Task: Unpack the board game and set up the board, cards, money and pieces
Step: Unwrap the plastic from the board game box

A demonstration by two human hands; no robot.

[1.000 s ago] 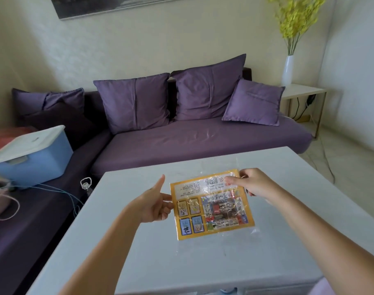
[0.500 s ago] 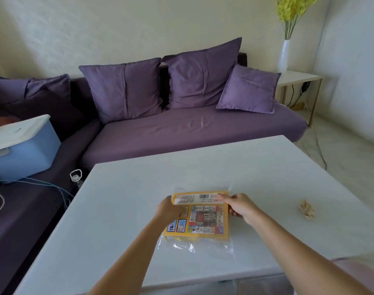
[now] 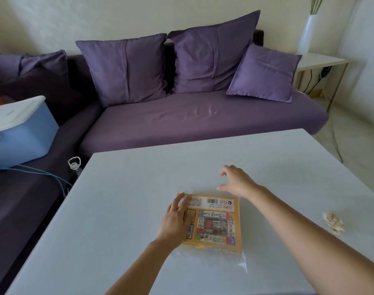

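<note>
The yellow board game pack (image 3: 218,224) lies flat on the white table (image 3: 122,209), still inside its clear plastic wrap, printed back side up with a barcode at the far edge. Loose wrap (image 3: 230,259) sticks out at its near edge. My left hand (image 3: 177,218) rests flat on the pack's left part, fingers straight, covering the small card pictures. My right hand (image 3: 237,180) hovers just beyond the pack's far right corner, fingers spread and loosely bent, holding nothing.
A small crumpled beige scrap (image 3: 333,222) lies on the table at the right. Behind the table is a purple sofa (image 3: 203,122) with cushions. A blue bin with a white lid (image 3: 18,133) and cables sit at left. A side table with a white vase (image 3: 307,35) stands far right.
The pack went from being held up in both hands to lying flat on the table. My right hand let go and lifted away beyond it; my left hand now lies flat on it.
</note>
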